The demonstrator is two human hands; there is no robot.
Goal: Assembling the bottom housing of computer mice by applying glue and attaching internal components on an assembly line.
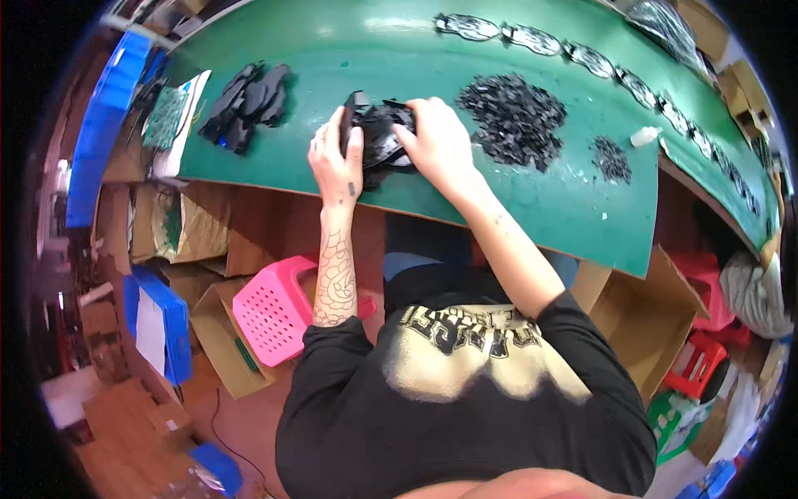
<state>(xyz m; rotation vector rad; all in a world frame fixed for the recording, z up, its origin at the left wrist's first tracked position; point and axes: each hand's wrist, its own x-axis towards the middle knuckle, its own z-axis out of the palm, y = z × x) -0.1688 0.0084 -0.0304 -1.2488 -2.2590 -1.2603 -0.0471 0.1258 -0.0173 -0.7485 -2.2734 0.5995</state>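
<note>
My left hand (336,163) is closed around a black plastic piece (352,116), gripped between thumb and fingers near the green table's front edge. Beside it, my right hand (439,140) curls over the right side of a dark assembly (384,125) with a glossy light patch, its thumb pressing on the top. The two black parts lie close together, and I cannot tell whether they are joined. My fingers cover much of their outer edges.
Larger black plastic shells (249,104) are heaped at left. To the right lie a big pile of small black pieces (514,118), a smaller pile (613,160) and a white bottle (645,135). Several black-and-clear parts (532,38) form a curved row. A pink basket (276,313) sits below.
</note>
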